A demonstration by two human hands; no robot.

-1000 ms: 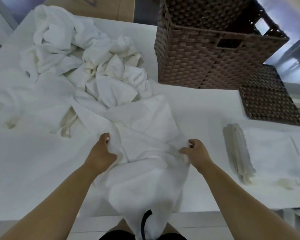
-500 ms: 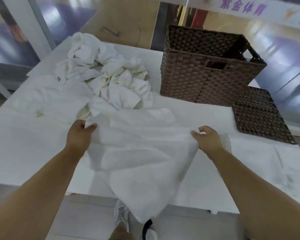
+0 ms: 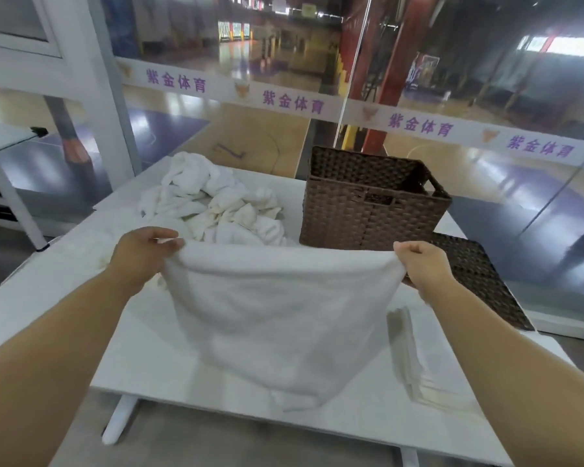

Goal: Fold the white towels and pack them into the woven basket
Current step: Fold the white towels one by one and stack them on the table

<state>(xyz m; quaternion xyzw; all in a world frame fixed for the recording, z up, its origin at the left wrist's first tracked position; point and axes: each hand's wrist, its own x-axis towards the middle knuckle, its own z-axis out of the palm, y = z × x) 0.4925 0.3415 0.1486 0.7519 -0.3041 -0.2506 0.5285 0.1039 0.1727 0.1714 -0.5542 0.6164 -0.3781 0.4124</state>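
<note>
2 arms outstretched, left hand (image 3: 141, 256), right hand (image 3: 424, 266), pinching towel (image 3: 277, 318) corners

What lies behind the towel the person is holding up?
Behind the held towel: a crumpled towel pile and woven basket. The pile's near edge and the table beneath are covered.

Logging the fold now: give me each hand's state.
Left hand: closed on the towel top edge.
Right hand: closed on the same towel's other corner.
</note>
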